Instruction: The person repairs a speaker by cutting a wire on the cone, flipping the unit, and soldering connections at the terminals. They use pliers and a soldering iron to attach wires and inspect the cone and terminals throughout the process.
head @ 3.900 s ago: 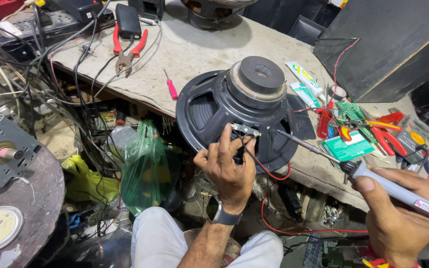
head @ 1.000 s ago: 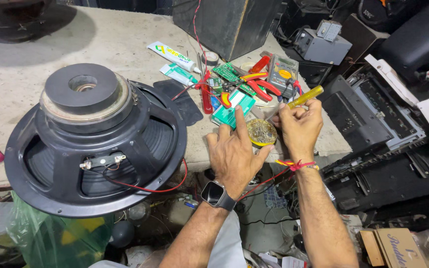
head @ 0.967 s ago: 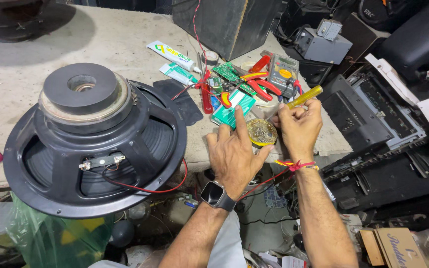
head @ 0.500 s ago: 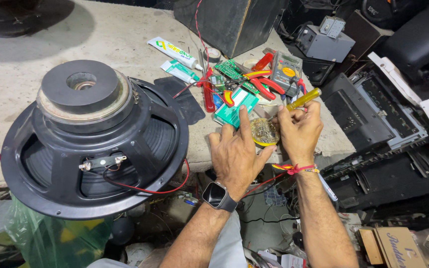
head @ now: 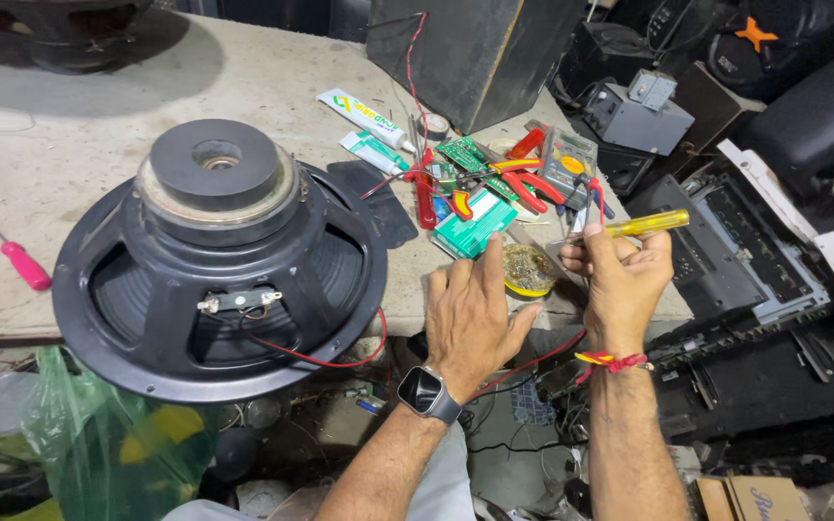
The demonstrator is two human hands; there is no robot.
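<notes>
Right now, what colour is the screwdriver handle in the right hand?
Translucent yellow screwdriver handle, in the right hand; head view.

Yellow-handled screwdriver [head: 644,225] held level above round tin [head: 529,269].

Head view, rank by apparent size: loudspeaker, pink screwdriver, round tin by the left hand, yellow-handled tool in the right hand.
1. Loudspeaker, by far the largest.
2. Yellow-handled tool and pink screwdriver: similar length, and the right hand hides part of the tool, so no ranking between them.
3. Round tin, beside the left hand, looks smallest.

Both hands left the speaker [head: 219,260] for the round tin [head: 529,269]
</notes>
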